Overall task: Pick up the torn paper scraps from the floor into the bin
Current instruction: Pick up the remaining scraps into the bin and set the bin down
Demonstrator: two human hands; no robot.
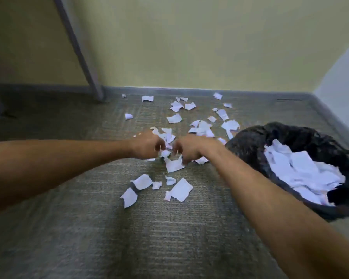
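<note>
Several torn white paper scraps (pixel 181 189) lie scattered over the grey carpet, from near my hands back to the wall. My left hand (pixel 146 144) and my right hand (pixel 186 149) are low over the middle of the pile, almost touching, fingers curled down onto scraps. My right hand's fingers pinch a larger scrap (pixel 173 165) at its top edge. My left hand closes on small scraps beneath it; its palm is hidden. A bin with a black liner (pixel 248 146) stands at the right, holding a heap of white scraps (pixel 302 174).
A grey table leg (pixel 79 49) slants down to the carpet at the back left. A yellow wall with a grey baseboard (pixel 189 90) closes the back. A white wall (pixel 343 85) rises at the right behind the bin.
</note>
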